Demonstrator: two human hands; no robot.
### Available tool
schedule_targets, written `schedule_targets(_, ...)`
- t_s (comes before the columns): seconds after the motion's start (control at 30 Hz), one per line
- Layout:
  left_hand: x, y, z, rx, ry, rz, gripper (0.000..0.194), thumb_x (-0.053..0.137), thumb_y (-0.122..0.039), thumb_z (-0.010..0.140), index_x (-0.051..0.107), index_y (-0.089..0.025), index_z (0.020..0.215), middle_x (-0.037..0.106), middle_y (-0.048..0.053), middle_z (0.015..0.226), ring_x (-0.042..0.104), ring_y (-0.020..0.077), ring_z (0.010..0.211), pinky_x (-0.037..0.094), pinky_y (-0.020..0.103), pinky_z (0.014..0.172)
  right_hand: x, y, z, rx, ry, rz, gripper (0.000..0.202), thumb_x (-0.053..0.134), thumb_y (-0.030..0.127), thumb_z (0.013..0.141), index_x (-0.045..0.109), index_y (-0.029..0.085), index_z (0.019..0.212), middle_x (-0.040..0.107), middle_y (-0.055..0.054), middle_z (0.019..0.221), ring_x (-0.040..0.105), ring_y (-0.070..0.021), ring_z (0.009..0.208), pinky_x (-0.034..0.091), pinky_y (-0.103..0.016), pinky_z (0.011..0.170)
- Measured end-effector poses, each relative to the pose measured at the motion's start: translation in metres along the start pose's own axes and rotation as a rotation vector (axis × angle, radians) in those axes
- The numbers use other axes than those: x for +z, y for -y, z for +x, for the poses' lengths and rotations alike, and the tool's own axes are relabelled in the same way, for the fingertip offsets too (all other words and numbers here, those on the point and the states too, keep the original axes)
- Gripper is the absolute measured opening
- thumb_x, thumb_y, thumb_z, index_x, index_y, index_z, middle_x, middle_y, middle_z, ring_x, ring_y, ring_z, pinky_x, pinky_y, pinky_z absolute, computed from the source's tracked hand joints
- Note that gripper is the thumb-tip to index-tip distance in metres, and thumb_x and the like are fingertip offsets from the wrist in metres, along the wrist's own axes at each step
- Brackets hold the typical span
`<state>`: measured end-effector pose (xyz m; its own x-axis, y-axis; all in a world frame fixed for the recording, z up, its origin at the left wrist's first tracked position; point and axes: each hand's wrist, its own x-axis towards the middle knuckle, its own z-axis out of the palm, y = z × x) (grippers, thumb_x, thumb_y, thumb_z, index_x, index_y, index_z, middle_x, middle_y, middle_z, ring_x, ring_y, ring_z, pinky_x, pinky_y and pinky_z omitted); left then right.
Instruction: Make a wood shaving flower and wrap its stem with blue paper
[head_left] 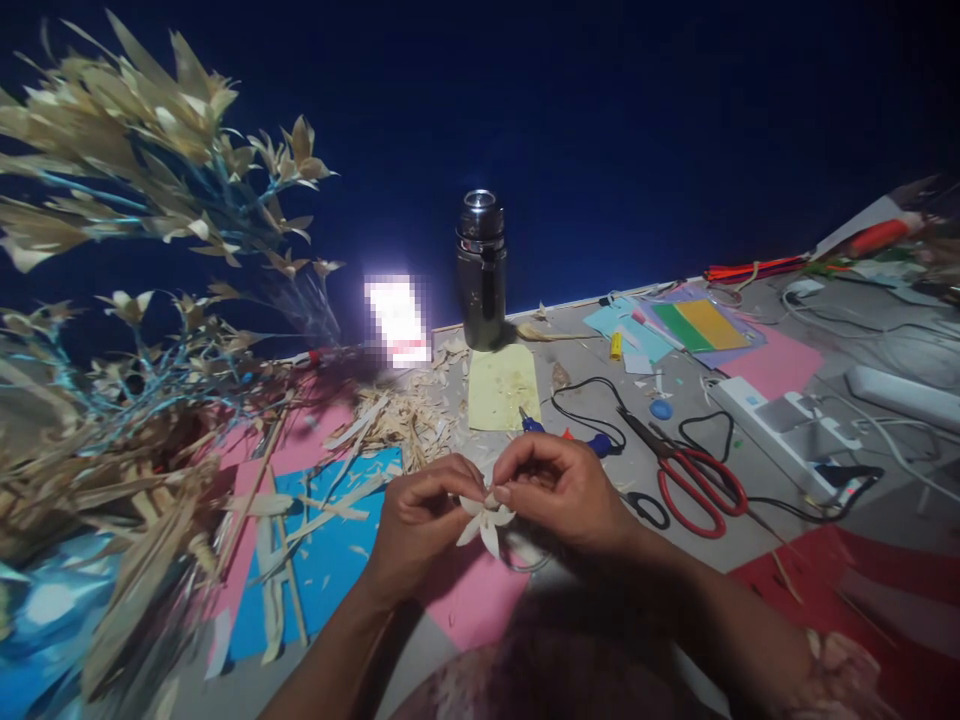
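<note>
Between my two hands is a small pale flower with several pointed petals [487, 526], made of what looks like dried husk. My left hand [427, 505] pinches it from the left, thumb and forefinger on its edge. My right hand [566, 490] is closed at its centre, fingertips pressed together there. Whatever else the right fingertips hold is too small to make out. Just beyond my right hand lies a blue-handled tool [598, 443], partly hidden by the hand. Red-handled scissors [686, 480] rest to the right of it.
A dark metal flask [481, 275] stands at the back by a yellow sheet [504, 390]. Husk shavings [409, 420] and a blue sheet [322, 570] lie left, below bunches of dried flowers [150, 150]. A white power strip [780, 440] with cables is at right.
</note>
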<state>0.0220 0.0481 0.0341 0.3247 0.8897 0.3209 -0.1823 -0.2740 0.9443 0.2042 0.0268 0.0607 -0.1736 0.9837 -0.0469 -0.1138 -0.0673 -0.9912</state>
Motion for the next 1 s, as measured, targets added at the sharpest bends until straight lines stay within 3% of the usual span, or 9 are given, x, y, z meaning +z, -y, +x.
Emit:
schedule_targets(0.37,-0.001,-0.003,-0.001,-0.116,0.044,0.059,0.015,0.086,-0.029,0.076,0.078,-0.020,0.069,0.067,0.003,0.063,0.059,0.0152,0.060,0.045,0.027,0.057,-0.002,0.006,-0.001,0.018,0.053,-0.082,0.008,0.076,0.021,0.075,0.068,0.019,0.076,0.049,0.007,0.054,0.039,-0.0080,0.049,0.025,-0.021,0.045)
schedule_targets(0.57,0.002,0.001,-0.003,-0.258,0.034,-0.091,0.019,0.093,-0.025,0.065,0.076,-0.018,0.062,0.068,0.003,0.063,0.060,0.0150,0.060,0.046,0.026,0.058,-0.004,0.008,-0.001,0.063,0.127,-0.062,0.008,0.075,0.021,0.076,0.068,0.019,0.075,0.047,0.008,0.050,0.038,-0.0073,0.045,0.024,-0.020,0.043)
schedule_targets(0.8,0.009,0.008,-0.006,-0.495,-0.052,-0.372,0.025,0.097,-0.021,0.057,0.073,-0.017,0.055,0.066,0.000,0.058,0.056,0.0098,0.053,0.043,0.021,0.055,-0.007,0.000,0.004,0.100,0.121,0.050,0.010,0.075,0.020,0.077,0.075,0.017,0.087,0.069,0.001,0.072,0.061,-0.0111,0.062,0.045,-0.022,0.058)
schedule_targets(0.9,0.010,0.011,-0.006,-0.532,-0.094,-0.498,0.025,0.098,-0.022,0.055,0.074,-0.017,0.057,0.068,0.000,0.061,0.057,0.0097,0.055,0.044,0.021,0.056,-0.008,-0.004,0.005,0.066,0.077,0.074,0.012,0.076,0.024,0.079,0.075,0.017,0.088,0.072,-0.002,0.080,0.065,-0.0134,0.071,0.049,-0.024,0.066)
schedule_targets(1.0,0.013,0.011,-0.005,-0.564,-0.124,-0.552,0.025,0.098,-0.020,0.052,0.073,-0.017,0.058,0.069,0.001,0.063,0.060,0.0114,0.060,0.046,0.022,0.060,-0.009,-0.008,0.005,0.058,0.058,0.068,0.012,0.074,0.028,0.081,0.073,0.017,0.086,0.070,-0.001,0.076,0.064,-0.0138,0.068,0.048,-0.024,0.064)
